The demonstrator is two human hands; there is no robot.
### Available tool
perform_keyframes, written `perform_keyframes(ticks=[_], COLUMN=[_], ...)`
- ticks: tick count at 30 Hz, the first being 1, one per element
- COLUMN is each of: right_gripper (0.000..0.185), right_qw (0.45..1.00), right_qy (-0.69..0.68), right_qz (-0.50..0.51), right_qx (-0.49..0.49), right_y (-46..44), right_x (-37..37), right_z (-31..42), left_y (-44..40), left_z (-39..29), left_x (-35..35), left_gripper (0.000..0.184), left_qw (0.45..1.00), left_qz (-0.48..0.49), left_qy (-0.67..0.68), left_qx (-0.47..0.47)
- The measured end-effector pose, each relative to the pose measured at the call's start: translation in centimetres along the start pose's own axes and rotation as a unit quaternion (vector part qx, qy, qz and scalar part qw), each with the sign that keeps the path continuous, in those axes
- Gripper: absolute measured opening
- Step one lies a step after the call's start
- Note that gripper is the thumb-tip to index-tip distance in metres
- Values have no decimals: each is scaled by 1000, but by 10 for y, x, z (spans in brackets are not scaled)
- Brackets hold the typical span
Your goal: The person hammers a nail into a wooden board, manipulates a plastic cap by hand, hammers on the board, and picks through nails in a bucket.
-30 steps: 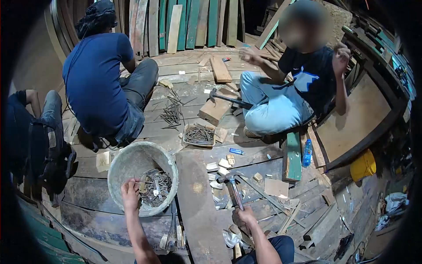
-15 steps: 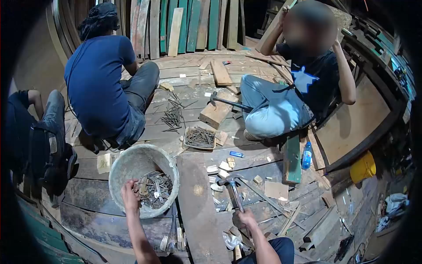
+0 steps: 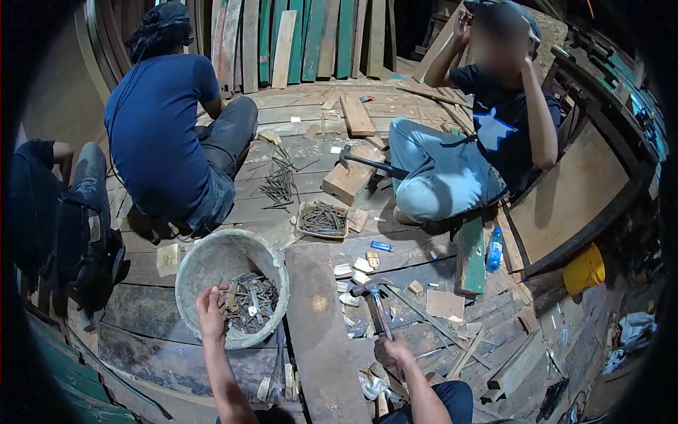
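Note:
My right hand (image 3: 393, 349) is wrapped round the handle of a claw hammer (image 3: 378, 311), its metal head pointing away from me over the floorboards. Over the near left rim of a grey bucket (image 3: 189, 258) is my left hand (image 3: 212, 314), its fingers curled together; whatever they may pinch is too small to make out. Inside the bucket, beside those fingers, lies a heap of nails and metal scraps (image 3: 256, 300). A small tray (image 3: 300, 227) full of nails stands beyond the bucket, and a loose pile of nails (image 3: 277, 185) lies behind it.
A person in a blue shirt (image 3: 161, 134) sits ahead left; another in a dark shirt (image 3: 494, 127) sits ahead right, hands raised to the head. A second hammer (image 3: 374, 164) rests over a wood block (image 3: 346, 185). Also here are a blue bottle (image 3: 494, 251), a yellow bucket (image 3: 583, 268) and wood scraps.
The person on the right has turned and tilted the head, with the arms shifting inward. My left hand has moved very slightly; my right hand still grips the hammer in nearly the same place.

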State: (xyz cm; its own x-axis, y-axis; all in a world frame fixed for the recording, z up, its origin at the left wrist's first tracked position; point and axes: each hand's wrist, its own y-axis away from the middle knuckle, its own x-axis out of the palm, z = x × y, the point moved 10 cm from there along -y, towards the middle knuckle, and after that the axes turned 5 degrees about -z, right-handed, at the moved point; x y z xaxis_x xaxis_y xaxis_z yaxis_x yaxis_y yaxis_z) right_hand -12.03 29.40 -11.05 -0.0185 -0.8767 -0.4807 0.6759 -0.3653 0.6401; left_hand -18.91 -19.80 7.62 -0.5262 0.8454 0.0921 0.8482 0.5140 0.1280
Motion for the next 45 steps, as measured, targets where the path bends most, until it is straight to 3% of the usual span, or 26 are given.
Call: perform_keyframes(ticks=[4,14,17,24,33,39,42,45], right_gripper=[27,20,18,25,30,24,19,16], right_qw=[998,997,994,997,991,991,997,998], right_qy=[35,-73,-96,-69,-121,89,-67,-67], right_qz=[-27,30,47,31,54,-45,28,20], right_qx=[-39,9,29,8,18,-91,13,-3], right_y=[-1,-38,-6,-44,-13,-34,-29,-17], right_x=[-5,20,13,22,16,2,16,12], right_z=[6,-40,-11,-44,-18,-16,-32,-18], left_y=[-2,-3,-2,-5,-12,-7,-13,-13], left_z=[3,6,7,7,15,21,23,27], left_x=[-1,-3,-3,-4,-12,-13,-15,-14], left_gripper=[26,25,24,25,23,24,22,22], left_qw=[1000,1000,1000,998,991,993,984,985], left_qz=[4,-14,-19,-25,-31,-56,-30,-36], left_qy=[-1,-18,-21,-44,-119,-99,-171,-169], left_qx=[0,14,8,34,51,30,43,32])
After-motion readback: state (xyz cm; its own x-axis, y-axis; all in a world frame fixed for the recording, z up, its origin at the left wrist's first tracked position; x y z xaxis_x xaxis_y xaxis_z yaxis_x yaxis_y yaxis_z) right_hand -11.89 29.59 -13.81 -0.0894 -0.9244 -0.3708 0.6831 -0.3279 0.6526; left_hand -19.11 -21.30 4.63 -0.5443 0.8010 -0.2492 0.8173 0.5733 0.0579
